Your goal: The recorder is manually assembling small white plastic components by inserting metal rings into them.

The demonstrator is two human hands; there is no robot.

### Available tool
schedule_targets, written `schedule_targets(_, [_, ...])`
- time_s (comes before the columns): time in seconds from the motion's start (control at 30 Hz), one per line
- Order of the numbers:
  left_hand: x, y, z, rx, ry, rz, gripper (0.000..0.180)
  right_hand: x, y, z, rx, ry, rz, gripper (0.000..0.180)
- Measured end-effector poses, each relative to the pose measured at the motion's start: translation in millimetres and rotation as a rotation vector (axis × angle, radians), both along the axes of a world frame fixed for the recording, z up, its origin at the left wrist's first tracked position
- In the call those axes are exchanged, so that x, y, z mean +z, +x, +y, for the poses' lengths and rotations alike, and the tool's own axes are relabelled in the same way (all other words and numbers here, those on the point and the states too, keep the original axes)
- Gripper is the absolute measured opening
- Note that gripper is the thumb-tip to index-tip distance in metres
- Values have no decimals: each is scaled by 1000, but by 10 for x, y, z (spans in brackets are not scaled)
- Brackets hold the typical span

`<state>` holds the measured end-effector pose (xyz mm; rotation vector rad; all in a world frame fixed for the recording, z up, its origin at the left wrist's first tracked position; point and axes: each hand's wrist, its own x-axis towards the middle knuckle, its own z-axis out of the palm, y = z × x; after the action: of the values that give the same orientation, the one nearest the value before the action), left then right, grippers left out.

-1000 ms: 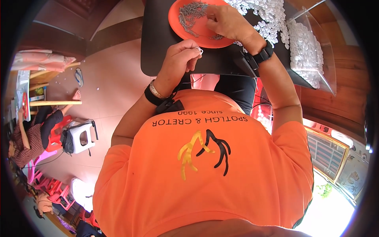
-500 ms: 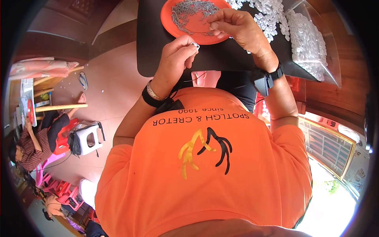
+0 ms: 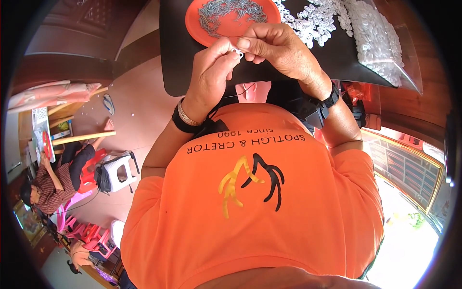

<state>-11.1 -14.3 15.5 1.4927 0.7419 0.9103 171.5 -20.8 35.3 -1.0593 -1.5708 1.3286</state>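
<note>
My left hand (image 3: 211,72) pinches a small white plastic piece with round holes (image 3: 237,52) between thumb and fingers, above the near edge of the black table (image 3: 179,67). My right hand (image 3: 283,52) meets it there, thumb and forefinger pressed together right beside the white piece. Whatever its fingertips hold is too small to make out. Just beyond both hands lies an orange-red plate (image 3: 193,23) with many thin grey metal pins or screws (image 3: 211,15) scattered in it.
Loose white plastic pieces (image 3: 315,21) are heaped right of the plate. A clear bin (image 3: 398,72) full of similar pieces stands at the table's right. Off to the left, a person (image 3: 53,188) sits near a white stool (image 3: 126,174) and red chairs.
My right hand has come from over the plate, down and left, to the white piece in my left hand. My left hand stays nearly in place, still pinching it.
</note>
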Motion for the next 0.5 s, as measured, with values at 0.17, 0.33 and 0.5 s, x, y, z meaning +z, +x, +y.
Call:
schedule_targets(0.17, [2,4,-14,0,-22,32,19,-25,4,-15,-11,10,-23,26])
schedule_targets(0.33, [-39,5,-20,-13,-1,34,19,-27,-6,-46,-40,56,-96,24])
schedule_targets(0.5, [-54,12,-40,-32,22,55,19,-88,-24,-70,-99,244,-221,20])
